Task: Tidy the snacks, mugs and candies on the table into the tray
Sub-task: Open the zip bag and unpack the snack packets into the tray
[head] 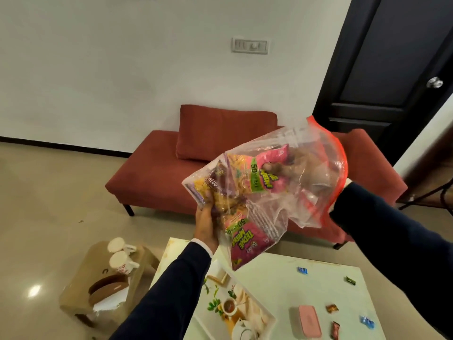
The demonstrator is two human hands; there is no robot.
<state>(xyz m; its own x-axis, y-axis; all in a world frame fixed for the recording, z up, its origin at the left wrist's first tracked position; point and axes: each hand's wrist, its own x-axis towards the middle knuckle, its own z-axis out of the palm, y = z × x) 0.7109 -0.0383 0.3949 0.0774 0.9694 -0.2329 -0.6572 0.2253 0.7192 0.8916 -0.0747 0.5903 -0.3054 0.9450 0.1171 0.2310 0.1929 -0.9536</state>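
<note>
Clearly the snack packets (247, 182) were light, crinkly things, bunched together inside a clear plastic bag (277, 190) with a red zip edge, held up in the air above the white table (282, 280). They looked soft and slippery against one another, likely to slide if pinched at one corner only, so a flat pinch across a packet's sealed end seemed the safest hold. The pink packet (245, 244) at the bottom hung partly below the bag's lower edge, nearest to the table.

The right hand (301, 170) was pushed inside the bag through its mouth, fingers curled and closed on the top of a pink packet. The left hand (207, 224) gripped the bag from outside and below, fingers wrapped round the bunched plastic and the packets within it. That under-grip seemed needed, since the thin film would sag and spill otherwise.

Below, the tray (267, 317) with a printed leaf pattern lay at the near left of the table, with no snacks in it as yet. Small wrapped candies (302, 270) lay scattered well apart across the tabletop; they would be small and easy to fumble. A pink box (307, 321) sat near the front edge. Two white mugs (122, 256), hard and breakable, stood on a low brown stool (81, 290) beside the table, best taken by their handles. Behind stood a red sofa (171, 168).
</note>
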